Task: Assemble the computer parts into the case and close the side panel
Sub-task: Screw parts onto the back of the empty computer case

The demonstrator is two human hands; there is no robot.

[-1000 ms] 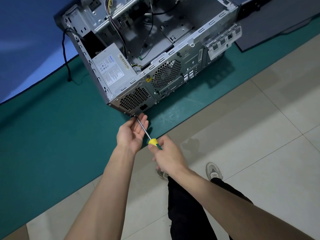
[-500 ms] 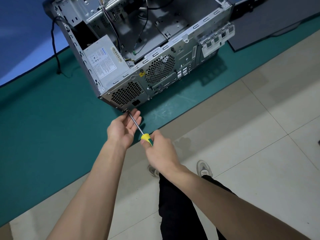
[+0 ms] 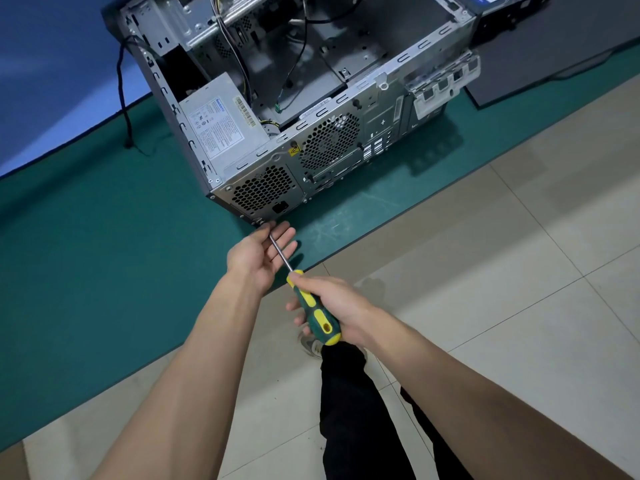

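Floor: pale beige tiles [image 3: 519, 271] with thin grout lines.
Mat: teal sheet [image 3: 86, 254] lying over the tiles.
Wall: blue [image 3: 52, 64], behind the mat.
Light: dim, soft.

White rating label [image 3: 215, 128] on top of power supply [image 3: 225, 133]: blue brand word and fine print, too small to read. Barcode sticker [image 3: 245, 111] beside it. Yellow triangular warning sign [image 3: 293, 151] on case rear panel [image 3: 346, 147].
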